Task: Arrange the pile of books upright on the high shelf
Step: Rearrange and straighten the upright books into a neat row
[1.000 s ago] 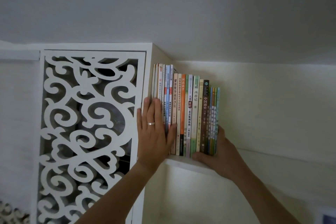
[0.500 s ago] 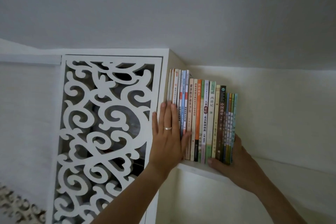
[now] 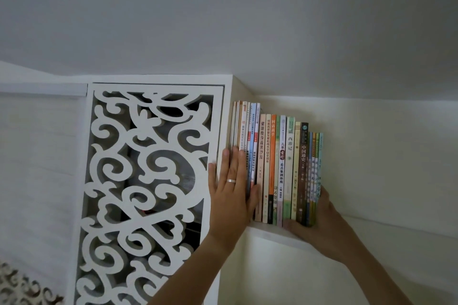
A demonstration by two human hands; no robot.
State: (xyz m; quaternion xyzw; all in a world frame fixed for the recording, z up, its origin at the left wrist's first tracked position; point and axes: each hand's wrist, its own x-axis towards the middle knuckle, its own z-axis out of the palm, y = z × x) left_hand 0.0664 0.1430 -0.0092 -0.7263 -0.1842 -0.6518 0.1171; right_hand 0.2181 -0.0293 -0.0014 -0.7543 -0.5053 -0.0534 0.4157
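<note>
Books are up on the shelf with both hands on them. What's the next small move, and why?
Probably ease the right hand leftward, closing the row of books toward the cabinet side. The left hand lies flat on the leftmost spines, the books already stand upright, and nothing props their right end.

Left hand (image 3: 231, 195) flat, right hand (image 3: 322, 228) seemingly cupped

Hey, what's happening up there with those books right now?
A person is squaring up a row of books standing upright on a high white shelf, next to a cabinet with a carved white scrollwork door. The left hand, wearing a ring, presses flat against the spines at the row's left end. The right hand cups the row's right end, bracing the thin books there.
</note>
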